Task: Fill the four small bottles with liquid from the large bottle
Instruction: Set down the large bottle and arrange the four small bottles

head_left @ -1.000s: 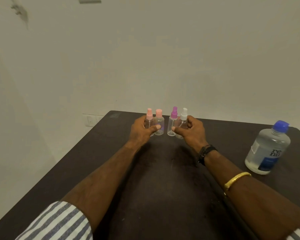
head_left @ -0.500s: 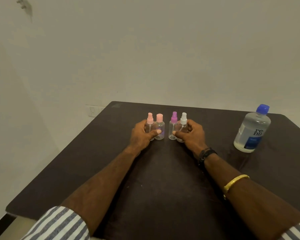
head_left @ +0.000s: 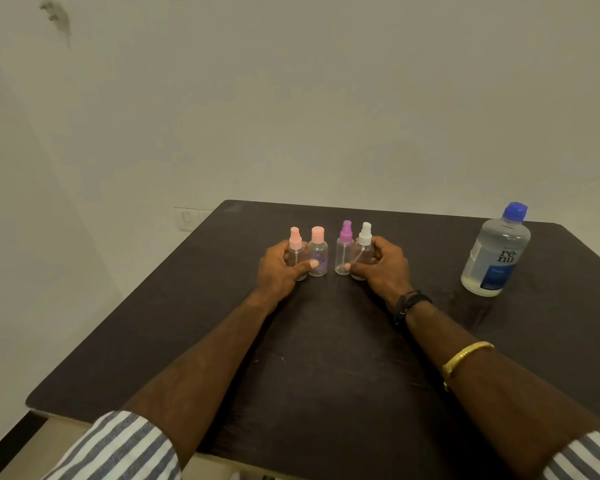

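Four small clear bottles stand in a row on the dark table (head_left: 326,358). From the left they are a pink spray-top bottle (head_left: 296,249), a pink flat-cap bottle (head_left: 318,252), a purple spray-top bottle (head_left: 344,249) and a white spray-top bottle (head_left: 363,249). My left hand (head_left: 278,271) curls round the two pink-topped bottles, thumb across the flat-cap one. My right hand (head_left: 381,268) curls round the white and purple ones, thumb at the purple bottle's base. The large clear bottle (head_left: 496,254), blue cap and blue label, stands upright at the right, apart from both hands.
A bare wall rises just behind the table's far edge (head_left: 361,207). A wall socket (head_left: 187,220) sits left of the far corner. The table's left edge runs diagonally toward its near left corner (head_left: 32,400).
The view has tilted down, so the table and bottles sit lower in frame. Both hands keep the same hold on the small bottles. The large bottle has not moved.
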